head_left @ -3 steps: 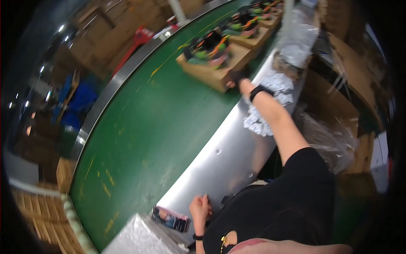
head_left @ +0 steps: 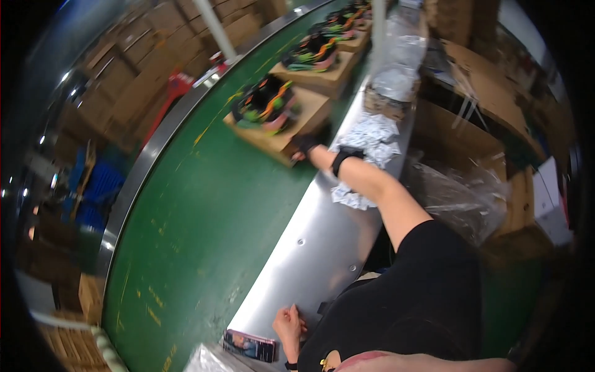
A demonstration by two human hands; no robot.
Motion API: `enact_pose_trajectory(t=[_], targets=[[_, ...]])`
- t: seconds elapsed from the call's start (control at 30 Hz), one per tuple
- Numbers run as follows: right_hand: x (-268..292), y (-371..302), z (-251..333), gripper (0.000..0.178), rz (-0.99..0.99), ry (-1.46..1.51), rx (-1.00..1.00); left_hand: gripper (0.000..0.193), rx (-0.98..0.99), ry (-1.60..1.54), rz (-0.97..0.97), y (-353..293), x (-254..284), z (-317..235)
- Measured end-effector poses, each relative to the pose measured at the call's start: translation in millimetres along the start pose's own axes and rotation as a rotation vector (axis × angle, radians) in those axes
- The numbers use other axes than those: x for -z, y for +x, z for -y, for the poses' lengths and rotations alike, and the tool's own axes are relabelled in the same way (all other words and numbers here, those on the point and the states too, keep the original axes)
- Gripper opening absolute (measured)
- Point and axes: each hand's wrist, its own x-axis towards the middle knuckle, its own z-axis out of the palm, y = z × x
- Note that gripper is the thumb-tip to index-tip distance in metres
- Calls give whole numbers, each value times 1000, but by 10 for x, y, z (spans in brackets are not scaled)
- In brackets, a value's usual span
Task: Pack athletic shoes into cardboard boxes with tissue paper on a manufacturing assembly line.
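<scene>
Box (head_left: pixel 315 102) of brown cardboard sits on the green belt (head_left: pixel 198 235), a bundle of black, orange, green and pink pieces (head_left: pixel 266 106) heaped on top. From here I see the person's right hand (head_left: pixel 302 149) at its near corner, the arm stretched well out; the fingers are too blurred to tell whether they grip or merely touch. The left hand (head_left: pixel 289 323) is well apart from the box, low by the body, fingers loosely curled; I can't tell if anything is inside. A phone (head_left: pixel 250 345) lies just beside it on the metal ledge (head_left: pixel 297 251).

Close behind the first box stands another (head_left: pixel 334 73), similarly loaded, blocking the way up the belt. Crumpled white packets (head_left: pixel 375 130) crowd the ledge, partly covered by the right forearm. Beyond them are clear plastic bags (head_left: pixel 396 80), and off to the right, a loose clear sheet (head_left: pixel 458 201).
</scene>
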Motion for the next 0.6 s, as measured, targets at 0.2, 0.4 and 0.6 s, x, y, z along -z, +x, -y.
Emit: enact_pose_trajectory(t=[0.2,0.4,0.6], targets=[[-870,-1510,680,43,-318,410,-235,32,-15,59,16,113,163,37],[-1042,-2366,822,37,141,487,-396,32,-114,-23,-20,174,94,178],[-844,-2575,1789,33,493,-297,570,30,-228,104,-70,134,44,314]])
